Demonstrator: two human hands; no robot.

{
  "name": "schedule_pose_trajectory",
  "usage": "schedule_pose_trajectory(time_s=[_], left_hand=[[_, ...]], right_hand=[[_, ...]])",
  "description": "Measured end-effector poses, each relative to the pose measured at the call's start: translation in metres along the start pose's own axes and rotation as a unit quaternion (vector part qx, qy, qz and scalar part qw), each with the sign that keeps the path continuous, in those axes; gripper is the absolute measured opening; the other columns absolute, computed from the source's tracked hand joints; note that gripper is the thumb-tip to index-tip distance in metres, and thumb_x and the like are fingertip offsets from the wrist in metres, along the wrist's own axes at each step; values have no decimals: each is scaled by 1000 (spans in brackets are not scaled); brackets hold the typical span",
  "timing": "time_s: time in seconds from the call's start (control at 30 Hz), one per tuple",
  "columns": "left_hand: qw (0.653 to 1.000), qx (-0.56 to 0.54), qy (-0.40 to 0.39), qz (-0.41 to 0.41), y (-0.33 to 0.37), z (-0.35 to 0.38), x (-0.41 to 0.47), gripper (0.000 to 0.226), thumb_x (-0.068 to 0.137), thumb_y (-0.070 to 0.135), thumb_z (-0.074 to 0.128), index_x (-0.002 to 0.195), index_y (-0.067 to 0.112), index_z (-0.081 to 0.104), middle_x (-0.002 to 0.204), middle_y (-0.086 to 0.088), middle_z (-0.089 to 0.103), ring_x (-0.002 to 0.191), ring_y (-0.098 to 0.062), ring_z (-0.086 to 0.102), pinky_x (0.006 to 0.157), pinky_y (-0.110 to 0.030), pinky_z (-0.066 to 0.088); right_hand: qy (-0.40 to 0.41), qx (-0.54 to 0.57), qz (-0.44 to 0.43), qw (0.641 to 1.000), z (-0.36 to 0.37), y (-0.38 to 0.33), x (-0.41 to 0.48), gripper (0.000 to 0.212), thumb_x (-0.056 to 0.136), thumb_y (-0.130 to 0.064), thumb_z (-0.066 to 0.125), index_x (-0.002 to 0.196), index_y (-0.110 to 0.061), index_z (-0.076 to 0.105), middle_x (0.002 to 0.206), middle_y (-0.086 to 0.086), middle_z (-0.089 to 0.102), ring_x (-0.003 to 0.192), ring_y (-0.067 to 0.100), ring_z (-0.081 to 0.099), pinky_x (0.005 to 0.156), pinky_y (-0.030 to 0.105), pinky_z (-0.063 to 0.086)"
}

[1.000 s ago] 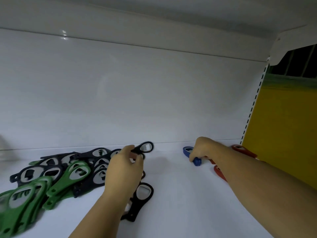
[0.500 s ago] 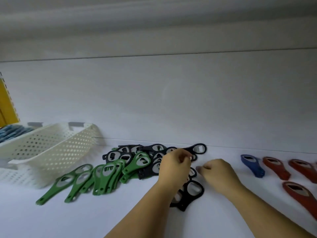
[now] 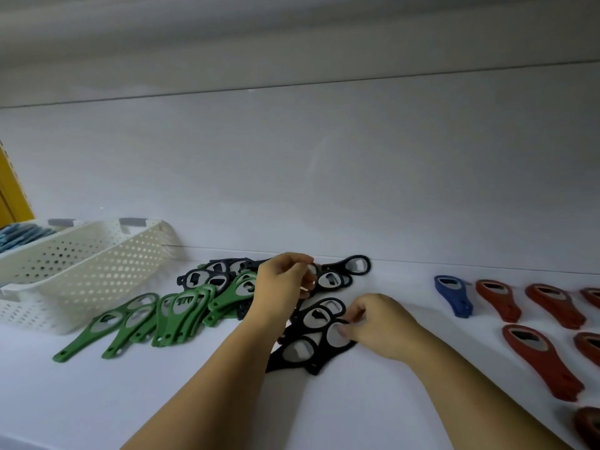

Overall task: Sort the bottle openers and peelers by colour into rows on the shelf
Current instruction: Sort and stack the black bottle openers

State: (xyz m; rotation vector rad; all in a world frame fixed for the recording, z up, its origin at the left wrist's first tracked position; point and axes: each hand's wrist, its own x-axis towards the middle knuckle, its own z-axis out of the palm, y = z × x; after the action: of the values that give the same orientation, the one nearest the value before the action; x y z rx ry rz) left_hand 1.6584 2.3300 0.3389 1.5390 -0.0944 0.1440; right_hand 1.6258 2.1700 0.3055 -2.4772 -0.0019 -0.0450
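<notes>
A heap of black bottle openers (image 3: 311,336) lies mid-shelf, with green openers (image 3: 175,310) fanned out to its left. My left hand (image 3: 282,284) holds a black opener (image 3: 347,266) at the back of the heap, its fingers curled round the handle. My right hand (image 3: 380,326) pinches the ring of another black opener (image 3: 336,334) at the front. A single blue opener (image 3: 453,295) lies to the right, and beyond it several red openers (image 3: 532,349) sit in rows.
A white perforated basket (image 3: 74,267) stands at the left with blue items (image 3: 22,233) inside. The white back wall (image 3: 324,190) runs close behind the heap. A yellow panel (image 3: 9,196) borders the far left.
My view has swung left, from the shelf's right end to the basket side. My right hand left the blue opener and came to the black heap. My left hand stayed on its black opener.
</notes>
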Motion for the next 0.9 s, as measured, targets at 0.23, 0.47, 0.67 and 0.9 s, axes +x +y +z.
schedule_pose_trajectory(time_s=[0.23,0.47,0.67,0.9], left_hand=[[993,-55,-103,-29,14,-6,-7,15,91,2,55,98,5,68,93,-12,74,90,-20,70,87,-30,55],[973,34,-229,-17,-5,-43,-21,39,89,-1,59,123,18,59,115,1,68,89,-8,66,74,-18,50],[958,-93,-244,-116,-5,-51,-23,24,94,-5,46,108,3,64,102,-17,71,91,-28,71,68,-27,57],[946,-239,-116,-183,-7,-59,-14,21,98,-1,39,104,4,58,94,-18,73,77,-27,73,63,-31,60]], right_hand=[[95,247,20,964,-2,1,6,9,85,-18,70,82,-17,61,73,2,71,58,15,58,65,30,48],[47,385,-41,921,14,-29,-6,9,86,-6,67,89,-10,60,65,0,69,50,9,59,51,20,49],[99,272,-56,955,19,-33,-11,9,88,-17,65,82,-23,66,74,-5,67,61,6,62,62,23,50],[125,-35,33,991,23,-21,0,24,84,-51,60,89,-28,63,85,-15,61,84,10,59,67,25,44]])
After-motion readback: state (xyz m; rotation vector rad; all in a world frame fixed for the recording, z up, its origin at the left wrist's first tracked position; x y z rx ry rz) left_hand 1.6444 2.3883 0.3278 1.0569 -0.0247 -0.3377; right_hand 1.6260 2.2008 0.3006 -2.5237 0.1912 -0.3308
